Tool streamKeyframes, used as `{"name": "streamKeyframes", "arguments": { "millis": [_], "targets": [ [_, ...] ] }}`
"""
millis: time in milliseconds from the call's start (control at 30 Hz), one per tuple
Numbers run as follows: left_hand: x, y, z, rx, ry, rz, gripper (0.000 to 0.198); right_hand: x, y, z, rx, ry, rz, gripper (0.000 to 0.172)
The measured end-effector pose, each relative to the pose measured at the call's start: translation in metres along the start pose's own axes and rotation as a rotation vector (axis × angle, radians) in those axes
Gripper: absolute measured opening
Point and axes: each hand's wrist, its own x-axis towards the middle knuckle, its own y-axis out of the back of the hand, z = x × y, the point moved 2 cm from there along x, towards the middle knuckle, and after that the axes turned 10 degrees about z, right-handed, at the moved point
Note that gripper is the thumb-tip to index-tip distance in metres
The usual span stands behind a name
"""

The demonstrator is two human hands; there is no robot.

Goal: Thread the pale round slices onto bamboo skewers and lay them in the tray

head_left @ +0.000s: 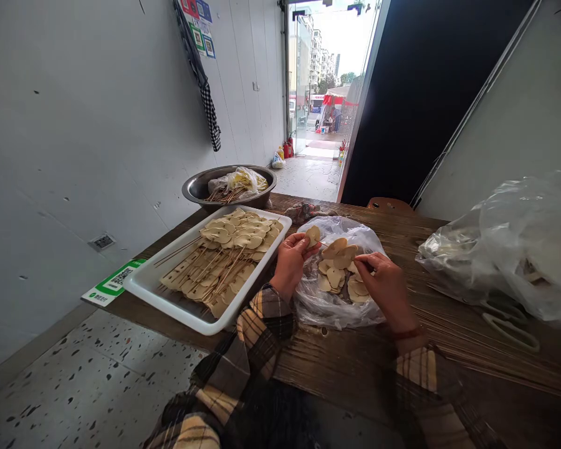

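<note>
My left hand is closed in a pinch on a thin, round, pale beige slice. To its right, my right hand pinches the edge of another beige slice, which overlaps a further slice. Whether a stick joins the slices between the hands is too small to make out. Beneath both hands lies an open clear plastic bag with loose round slices in it. Left of the bag, a white tray holds many such slices threaded on thin wooden sticks.
Behind the tray stands a metal basin with sticks and a plastic bag. Loose sticks, scissors and a large clear bag lie on the right of the wooden table. A crumpled cloth rests behind the open bag.
</note>
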Motion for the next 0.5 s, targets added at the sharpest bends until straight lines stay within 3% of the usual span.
{"name": "streamKeyframes", "arguments": {
  "millis": [500],
  "targets": [
    [0.0002,0.0007,-0.0023,0.022,0.013,-0.009,0.016,-0.001,-0.0051,0.0032,0.035,-0.024,-0.023,0.027]
  ]
}}
